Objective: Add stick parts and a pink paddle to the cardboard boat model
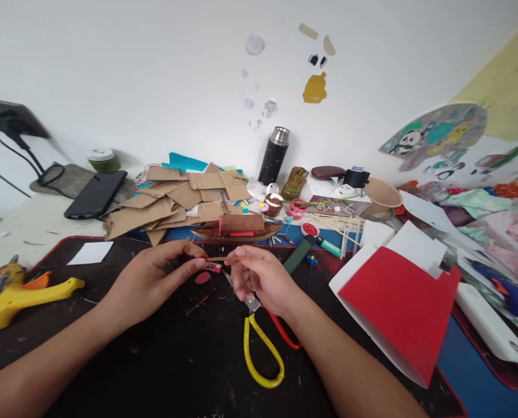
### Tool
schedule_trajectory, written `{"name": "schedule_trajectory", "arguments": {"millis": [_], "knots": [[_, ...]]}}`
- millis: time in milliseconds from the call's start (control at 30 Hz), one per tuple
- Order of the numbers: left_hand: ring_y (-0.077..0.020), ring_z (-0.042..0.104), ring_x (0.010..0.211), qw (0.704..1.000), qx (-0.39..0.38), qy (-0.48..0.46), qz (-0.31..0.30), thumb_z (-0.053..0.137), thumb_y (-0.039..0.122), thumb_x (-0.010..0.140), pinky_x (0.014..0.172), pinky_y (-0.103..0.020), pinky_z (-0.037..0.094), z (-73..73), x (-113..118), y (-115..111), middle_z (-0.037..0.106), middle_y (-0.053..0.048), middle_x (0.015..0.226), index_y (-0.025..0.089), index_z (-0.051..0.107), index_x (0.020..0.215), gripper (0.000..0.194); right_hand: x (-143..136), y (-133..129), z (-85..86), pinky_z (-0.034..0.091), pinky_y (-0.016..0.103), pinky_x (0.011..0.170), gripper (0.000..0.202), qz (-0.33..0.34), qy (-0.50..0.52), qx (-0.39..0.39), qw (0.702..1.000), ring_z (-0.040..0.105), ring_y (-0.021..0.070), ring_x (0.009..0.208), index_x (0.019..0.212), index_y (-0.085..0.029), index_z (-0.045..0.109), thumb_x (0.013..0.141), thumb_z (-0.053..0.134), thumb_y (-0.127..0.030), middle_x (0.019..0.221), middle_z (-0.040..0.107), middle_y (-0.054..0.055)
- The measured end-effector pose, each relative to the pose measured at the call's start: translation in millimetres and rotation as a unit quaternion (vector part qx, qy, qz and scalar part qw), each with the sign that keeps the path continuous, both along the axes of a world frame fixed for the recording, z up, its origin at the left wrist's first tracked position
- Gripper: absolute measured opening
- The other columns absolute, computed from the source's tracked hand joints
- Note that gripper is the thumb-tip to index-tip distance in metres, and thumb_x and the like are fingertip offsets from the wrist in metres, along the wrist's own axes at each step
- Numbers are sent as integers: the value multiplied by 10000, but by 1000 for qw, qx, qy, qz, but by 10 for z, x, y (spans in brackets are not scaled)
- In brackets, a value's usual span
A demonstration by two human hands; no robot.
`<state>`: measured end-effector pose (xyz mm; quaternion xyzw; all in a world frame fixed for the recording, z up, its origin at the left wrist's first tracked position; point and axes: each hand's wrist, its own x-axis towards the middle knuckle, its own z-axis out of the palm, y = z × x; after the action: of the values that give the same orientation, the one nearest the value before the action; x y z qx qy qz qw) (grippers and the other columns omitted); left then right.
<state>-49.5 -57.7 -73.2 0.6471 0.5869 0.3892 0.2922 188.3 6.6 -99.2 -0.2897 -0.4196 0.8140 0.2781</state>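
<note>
A thin brown stick spans the gap between my two hands above the black mat. My left hand pinches its left end, with a small red piece just under the fingertips. The right end lies between the thumb and fingers of my right hand. Scissors with one yellow and one red handle lie beneath my right hand, which hides part of the blades. A dark red oval piece and a short brown stick rest on the mat. Behind my hands is a brown model boat.
Cardboard pieces are heaped behind the boat, beside a black flask. A yellow glue gun lies at the left, near a black phone. Red card stands at the right. A green lighter lies behind my right hand.
</note>
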Motion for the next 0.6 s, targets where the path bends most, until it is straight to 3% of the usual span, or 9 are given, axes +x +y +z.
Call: {"name": "schedule_trajectory", "arguments": {"millis": [233, 600], "knots": [[-268, 714, 791, 998, -29, -8, 63, 741, 811, 919, 826, -330, 561, 9, -28, 36, 842, -25, 853, 287, 789, 857, 530, 15, 52, -10, 300, 219, 405, 580, -77, 15, 6, 997, 550, 101, 442, 1016, -183, 762, 871, 914, -724, 626, 682, -40], [-244, 761, 794, 997, -22, 52, 45, 652, 791, 952, 766, -301, 554, -23, -14, 42, 841, -6, 851, 273, 777, 850, 542, -2, 52, -15, 290, 216, 395, 604, -110, 21, 10, 994, 540, 93, 436, 915, -199, 716, 764, 1001, -710, 617, 672, -54]]}}
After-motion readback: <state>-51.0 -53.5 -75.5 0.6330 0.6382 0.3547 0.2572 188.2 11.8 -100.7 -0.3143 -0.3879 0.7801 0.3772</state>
